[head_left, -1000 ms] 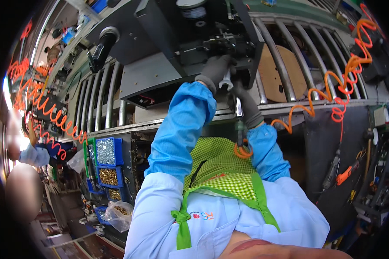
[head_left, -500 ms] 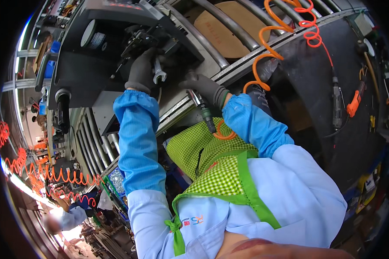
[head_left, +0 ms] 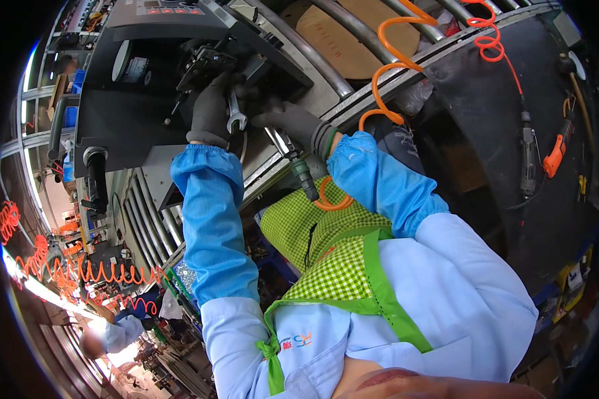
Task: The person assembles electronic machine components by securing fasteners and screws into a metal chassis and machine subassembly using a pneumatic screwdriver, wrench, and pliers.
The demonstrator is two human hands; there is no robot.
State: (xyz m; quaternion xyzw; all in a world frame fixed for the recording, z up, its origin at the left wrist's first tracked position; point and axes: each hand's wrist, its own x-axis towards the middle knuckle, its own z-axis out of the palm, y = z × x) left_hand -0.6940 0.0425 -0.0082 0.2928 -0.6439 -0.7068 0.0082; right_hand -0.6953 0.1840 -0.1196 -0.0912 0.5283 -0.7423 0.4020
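My left hand, in a dark grey glove, is closed around an open-end wrench, whose bright jaw hangs below the fingers. It reaches into the cavity of a black machine housing, beside a small dark metal mechanism. To its right, my right hand, gloved alike, grips a chrome air ratchet with a green-and-black hose fitting at its lower end. The ratchet's head is hidden in the dark between the hand and the machine. What the wrench's other end touches is also hidden.
Under the machine runs a roller conveyor with a brown cardboard piece. An orange coiled air hose hangs to the right. On the dark bench lie a grey pneumatic screwdriver and an orange-handled tool. Another person sits far lower left.
My right hand has moved left with the air ratchet, closer to my left hand and the machine. The left hand still holds the wrench. The whole view has shifted slightly.
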